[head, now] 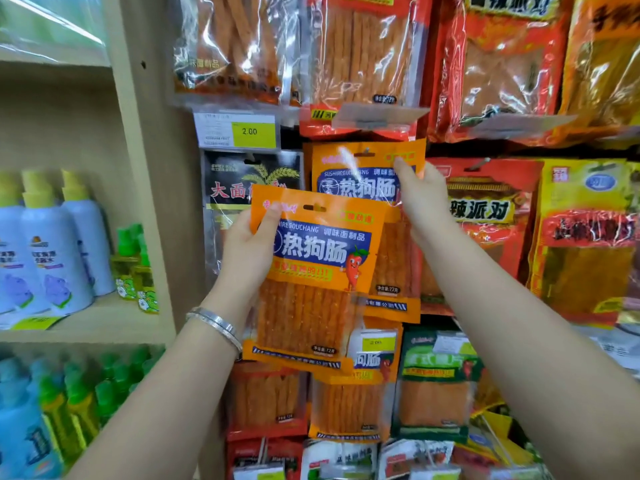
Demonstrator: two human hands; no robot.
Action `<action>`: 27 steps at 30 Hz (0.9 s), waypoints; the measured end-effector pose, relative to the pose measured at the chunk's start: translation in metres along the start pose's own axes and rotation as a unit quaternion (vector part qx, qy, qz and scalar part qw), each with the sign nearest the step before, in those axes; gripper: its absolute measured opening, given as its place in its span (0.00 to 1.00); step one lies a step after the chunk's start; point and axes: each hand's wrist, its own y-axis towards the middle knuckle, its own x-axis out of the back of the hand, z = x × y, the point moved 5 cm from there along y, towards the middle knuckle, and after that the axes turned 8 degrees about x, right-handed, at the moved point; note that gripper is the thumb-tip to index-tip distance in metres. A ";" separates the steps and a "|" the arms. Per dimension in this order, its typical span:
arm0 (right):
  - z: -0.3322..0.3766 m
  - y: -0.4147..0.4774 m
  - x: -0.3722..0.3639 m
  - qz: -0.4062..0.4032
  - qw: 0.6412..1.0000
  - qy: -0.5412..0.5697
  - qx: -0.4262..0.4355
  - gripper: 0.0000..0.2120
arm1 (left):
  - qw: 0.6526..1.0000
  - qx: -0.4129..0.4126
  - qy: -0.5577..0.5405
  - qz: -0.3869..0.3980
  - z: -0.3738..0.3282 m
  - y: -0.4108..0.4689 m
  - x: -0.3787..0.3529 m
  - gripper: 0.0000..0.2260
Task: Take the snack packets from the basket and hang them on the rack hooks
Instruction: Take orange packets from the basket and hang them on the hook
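Note:
My left hand [247, 251] grips an orange snack packet [311, 289] by its upper left edge, held in front of the rack, thumb across its top corner. Behind it, a second identical orange packet [363, 178] hangs at a rack hook [365, 153]. My right hand [420, 199] holds that hanging packet at its right edge, fingers up near the top corner. The basket is out of view.
The rack is packed with red, orange, yellow and green snack packets [485, 216] on all sides. A yellow price tag reading 2.00 [249, 131] hangs at upper left. A wooden shelf unit [138, 202] with spray bottles [52, 258] stands on the left.

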 end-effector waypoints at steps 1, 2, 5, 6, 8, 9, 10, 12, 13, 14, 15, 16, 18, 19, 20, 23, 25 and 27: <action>-0.001 0.003 -0.002 0.003 1.000 -0.019 0.009 0.09 | 1.000 0.003 -0.002 0.000 0.001 0.002 -0.001 0.10; -0.002 0.005 -0.005 0.006 0.999 -0.041 0.020 0.09 | 1.000 0.008 -0.005 -0.001 0.002 0.003 -0.001 0.10; -0.003 0.010 -0.017 0.028 0.993 -0.105 0.035 0.13 | 1.000 0.015 -0.011 -0.009 0.003 0.007 -0.002 0.11; -0.005 0.011 -0.021 0.047 0.992 -0.117 0.030 0.13 | 1.000 0.016 -0.010 -0.012 0.003 0.008 -0.002 0.11; -0.008 0.013 -0.026 0.092 0.985 -0.144 0.023 0.12 | 1.000 0.019 -0.009 -0.015 0.003 0.009 -0.002 0.13; -0.010 0.013 -0.026 0.107 0.981 -0.160 0.022 0.11 | 1.000 0.021 -0.009 -0.013 0.003 0.010 -0.003 0.13; -0.012 0.011 -0.025 0.115 0.979 -0.167 0.026 0.10 | 1.000 0.024 -0.010 -0.011 0.003 0.010 -0.003 0.13; -0.013 0.006 -0.021 0.116 0.977 -0.168 0.057 0.08 | 1.000 0.020 -0.014 -0.010 0.003 0.011 -0.003 0.12; -0.013 0.003 -0.019 0.116 0.975 -0.175 0.080 0.10 | 1.000 0.016 -0.017 -0.010 0.002 0.012 -0.003 0.11; -0.012 -0.002 -0.016 0.115 0.972 -0.181 0.098 0.14 | 1.000 0.012 -0.018 -0.009 0.002 0.012 -0.004 0.10; -0.012 -0.008 -0.012 0.104 0.973 -0.173 0.108 0.18 | 1.000 0.009 -0.019 -0.009 0.002 0.012 -0.005 0.10; -0.010 -0.015 -0.008 0.087 0.978 -0.151 0.112 0.21 | 1.000 0.005 -0.021 -0.008 0.002 0.012 -0.006 0.10; -0.005 -0.030 -0.001 0.044 0.987 -0.094 0.123 0.18 | 1.000 -0.006 -0.027 -0.002 0.001 0.012 -0.010 0.10; -0.002 -0.037 0.001 0.026 0.987 -0.083 0.133 0.16 | 0.999 -0.011 -0.033 0.002 0.000 0.011 -0.013 0.11; 0.001 -0.044 0.003 0.020 0.987 -0.077 0.142 0.14 | 0.999 -0.017 -0.038 0.003 -0.001 0.011 -0.016 0.11; 0.001 -0.054 -0.004 0.096 0.989 0.003 0.110 0.05 | 0.999 -0.034 -0.038 -0.005 -0.006 0.009 -0.025 0.09; 0.000 -0.053 -0.008 0.145 0.985 0.058 0.078 0.05 | 0.999 -0.046 -0.023 0.001 -0.010 0.009 -0.034 0.08; -0.001 -0.045 -0.003 0.122 0.988 0.049 0.077 0.04 | 0.997 -0.072 -0.017 0.010 -0.017 0.009 -0.040 0.04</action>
